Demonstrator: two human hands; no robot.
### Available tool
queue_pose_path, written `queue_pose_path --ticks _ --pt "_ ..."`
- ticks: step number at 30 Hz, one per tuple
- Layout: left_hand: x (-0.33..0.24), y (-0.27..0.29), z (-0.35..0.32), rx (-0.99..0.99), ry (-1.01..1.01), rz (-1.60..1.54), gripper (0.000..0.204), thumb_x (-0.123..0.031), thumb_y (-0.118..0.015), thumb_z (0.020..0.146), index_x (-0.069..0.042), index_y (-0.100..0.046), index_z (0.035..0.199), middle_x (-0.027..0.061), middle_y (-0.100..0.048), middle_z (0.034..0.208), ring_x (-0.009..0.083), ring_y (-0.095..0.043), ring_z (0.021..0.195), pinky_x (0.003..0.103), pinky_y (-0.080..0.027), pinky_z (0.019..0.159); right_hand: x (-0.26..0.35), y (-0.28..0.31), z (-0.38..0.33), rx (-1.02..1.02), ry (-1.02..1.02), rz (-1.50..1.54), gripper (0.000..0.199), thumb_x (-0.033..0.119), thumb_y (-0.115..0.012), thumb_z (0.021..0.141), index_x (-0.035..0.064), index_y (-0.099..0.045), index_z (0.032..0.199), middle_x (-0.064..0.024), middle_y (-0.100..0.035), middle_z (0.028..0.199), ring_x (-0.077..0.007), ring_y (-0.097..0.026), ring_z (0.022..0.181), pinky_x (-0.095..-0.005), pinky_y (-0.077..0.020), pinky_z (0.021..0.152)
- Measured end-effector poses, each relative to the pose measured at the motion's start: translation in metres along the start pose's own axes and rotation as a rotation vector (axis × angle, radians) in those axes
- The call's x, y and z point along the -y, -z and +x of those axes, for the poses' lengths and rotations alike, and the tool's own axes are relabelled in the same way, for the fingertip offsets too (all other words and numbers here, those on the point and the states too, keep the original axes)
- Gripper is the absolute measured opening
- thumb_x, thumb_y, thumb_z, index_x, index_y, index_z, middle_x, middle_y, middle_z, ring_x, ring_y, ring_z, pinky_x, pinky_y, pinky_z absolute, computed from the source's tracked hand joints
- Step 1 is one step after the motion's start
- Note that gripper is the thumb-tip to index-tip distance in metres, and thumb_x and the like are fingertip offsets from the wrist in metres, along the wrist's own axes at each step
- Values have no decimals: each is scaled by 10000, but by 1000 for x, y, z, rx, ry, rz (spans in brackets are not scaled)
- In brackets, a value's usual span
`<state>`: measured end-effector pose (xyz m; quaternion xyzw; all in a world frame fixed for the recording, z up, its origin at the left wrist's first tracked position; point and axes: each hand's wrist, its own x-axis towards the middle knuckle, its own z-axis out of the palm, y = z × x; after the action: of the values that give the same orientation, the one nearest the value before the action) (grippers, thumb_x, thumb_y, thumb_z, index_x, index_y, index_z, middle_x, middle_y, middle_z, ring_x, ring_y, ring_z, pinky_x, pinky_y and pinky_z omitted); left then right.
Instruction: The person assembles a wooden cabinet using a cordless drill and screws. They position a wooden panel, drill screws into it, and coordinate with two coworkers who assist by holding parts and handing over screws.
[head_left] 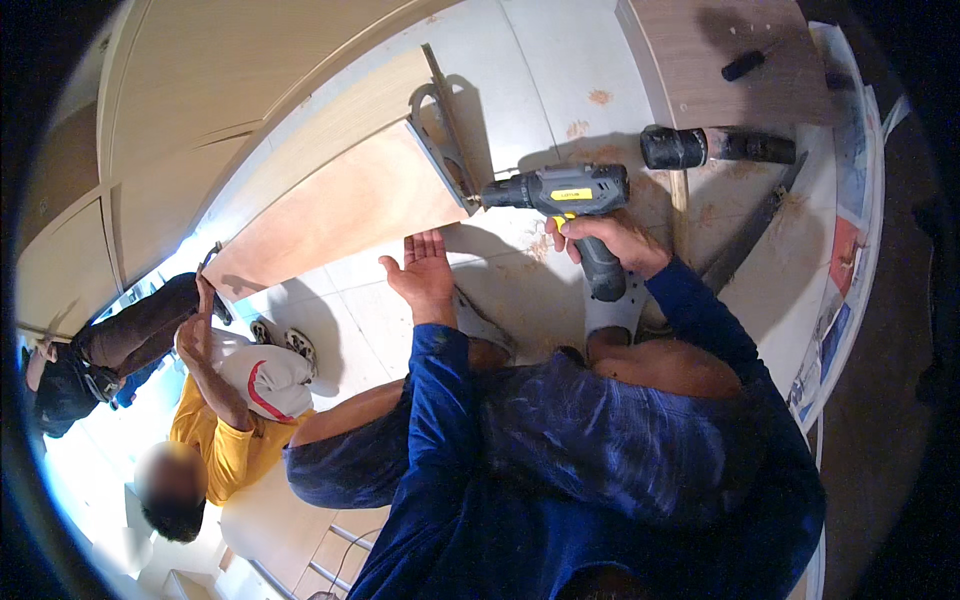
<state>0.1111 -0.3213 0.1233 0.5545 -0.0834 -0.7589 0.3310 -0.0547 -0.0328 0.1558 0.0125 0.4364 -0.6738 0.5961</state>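
Observation:
My right hand (622, 243) is wrapped round the grip of a grey and black cordless drill (598, 187), a finger by its yellow trigger. The drill points left, its tip at the near corner of a light wooden panel (345, 205). A dark metal strip (449, 172) runs along that end of the panel. My left hand (424, 280) is palm up with fingers stretched out. Its fingertips reach the panel's lower edge; whether they bear weight I cannot tell. At the panel's far end, a co-worker in a yellow shirt (228, 445) has a hand on it.
Right of the drill lie a black cylindrical tool (740, 147) and a long dark blade, perhaps a saw (752, 235). A wooden board (735, 60) carries a small black object (742, 66). Sawdust (600, 97) dots the pale tiles. Large wooden panels (200, 110) stand at the upper left. Another person (95, 365) stands far left.

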Motion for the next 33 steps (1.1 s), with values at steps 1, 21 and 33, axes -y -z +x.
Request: queue_pose_path --ticks 1,21,33 --pt "-1 -3 11 39 12 -24 781 -635 -430 1034 44 -406 1419 191 -473 1490 339 -436 1404 505 -355 1181 -1 0 0 14 24 10 281 206 -629 917 4 -673 1107 -84 -670 889 -140 -611 673 -275 -488 653" --pt "67 -47 6 308 -9 61 873 -817 -331 946 -143 -515 1469 74 -608 1444 288 -577 1328 475 -464 1128 2 22 19 64 92 -91 282 212 -694 891 3 -692 1081 -116 -719 902 -165 -653 673 -304 -541 601" --pt "82 -3 34 458 -98 128 974 -819 -339 944 -63 -354 1559 87 -475 1561 295 -496 1370 421 -425 1136 23 34 17 14 37 -420 210 263 -656 936 97 -636 810 -1 -591 686 -112 -565 648 -281 -438 627"
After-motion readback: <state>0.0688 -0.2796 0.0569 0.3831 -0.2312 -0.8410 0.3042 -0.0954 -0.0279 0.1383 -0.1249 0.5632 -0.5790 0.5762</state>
